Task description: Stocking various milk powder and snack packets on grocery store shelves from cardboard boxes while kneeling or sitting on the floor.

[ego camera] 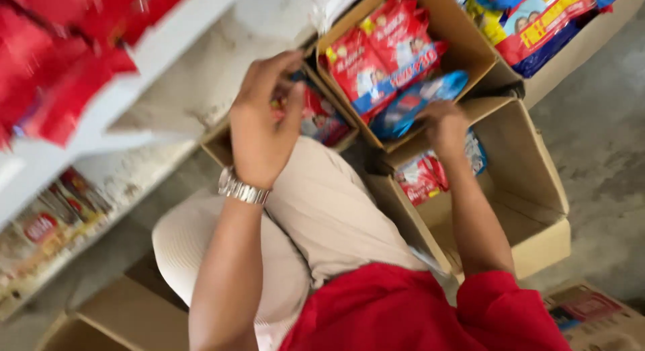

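Three open cardboard boxes (531,190) of snack packets (376,62), two hands (262,122), one wristwatch (243,189).

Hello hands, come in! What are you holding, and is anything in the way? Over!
Left hand gripping red snack packet. Right hand on blue packet at cardboard box. Knee between boxes.
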